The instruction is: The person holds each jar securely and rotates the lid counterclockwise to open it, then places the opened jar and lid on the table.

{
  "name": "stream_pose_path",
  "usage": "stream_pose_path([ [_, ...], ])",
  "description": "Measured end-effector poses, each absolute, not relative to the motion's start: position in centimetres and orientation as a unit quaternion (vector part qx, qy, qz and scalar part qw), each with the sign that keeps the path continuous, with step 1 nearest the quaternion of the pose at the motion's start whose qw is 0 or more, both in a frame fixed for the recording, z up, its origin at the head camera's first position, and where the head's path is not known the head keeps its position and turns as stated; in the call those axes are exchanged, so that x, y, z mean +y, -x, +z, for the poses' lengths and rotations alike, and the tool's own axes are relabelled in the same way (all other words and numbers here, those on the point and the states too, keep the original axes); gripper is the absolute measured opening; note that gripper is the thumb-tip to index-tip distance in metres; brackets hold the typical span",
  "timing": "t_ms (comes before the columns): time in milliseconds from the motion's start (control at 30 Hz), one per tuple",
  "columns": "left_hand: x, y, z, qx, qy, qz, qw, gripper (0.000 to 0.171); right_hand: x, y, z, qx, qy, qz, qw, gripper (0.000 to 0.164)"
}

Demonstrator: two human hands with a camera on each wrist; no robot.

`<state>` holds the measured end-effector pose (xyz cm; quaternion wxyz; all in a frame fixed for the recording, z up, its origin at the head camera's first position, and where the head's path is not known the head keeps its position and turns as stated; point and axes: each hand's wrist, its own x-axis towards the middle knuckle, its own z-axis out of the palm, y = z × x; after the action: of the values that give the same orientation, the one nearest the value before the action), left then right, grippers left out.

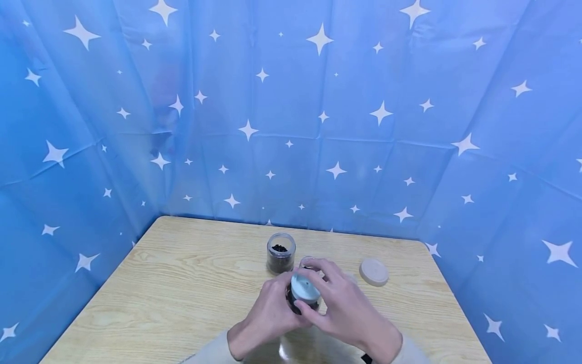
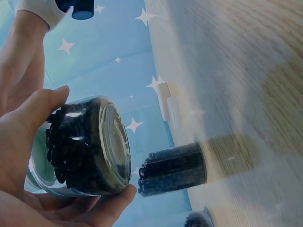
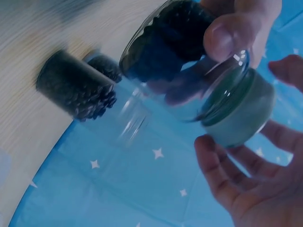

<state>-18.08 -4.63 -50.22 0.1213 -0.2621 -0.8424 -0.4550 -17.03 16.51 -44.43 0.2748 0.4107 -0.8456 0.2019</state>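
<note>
My left hand (image 1: 273, 306) grips a glass jar (image 2: 80, 146) partly filled with dark beans, its thumb and fingers wrapped round the side. The jar is held up over the table, close to my body. A pale green lid (image 1: 305, 289) sits on its mouth. My right hand (image 1: 343, 308) spans this lid, with fingers curved round its edge. In the right wrist view the fingertips touch the lid's side while the thumb stands slightly off it.
Beyond my hands stands a lidless glass jar (image 1: 280, 260) with dark beans in it. A smaller jar (image 1: 309, 259) is partly hidden behind my right hand. A round whitish lid (image 1: 374, 271) lies to the right on the wooden table (image 1: 191, 283). A starry blue curtain (image 1: 291, 101) hangs behind.
</note>
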Motion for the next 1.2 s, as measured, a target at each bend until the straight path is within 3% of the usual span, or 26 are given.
stream_pose_path([
  [400,-4.62,18.0,-50.26,-0.848,0.251,-0.453,0.108,0.068,16.0,16.52,-44.69,-0.855,-0.387,0.188,0.29,0.054],
  [1200,-4.65,17.8,-50.1,-0.854,0.246,-0.445,0.109,0.073,16.73,17.18,-44.25,-0.847,-0.421,0.197,0.257,0.059],
])
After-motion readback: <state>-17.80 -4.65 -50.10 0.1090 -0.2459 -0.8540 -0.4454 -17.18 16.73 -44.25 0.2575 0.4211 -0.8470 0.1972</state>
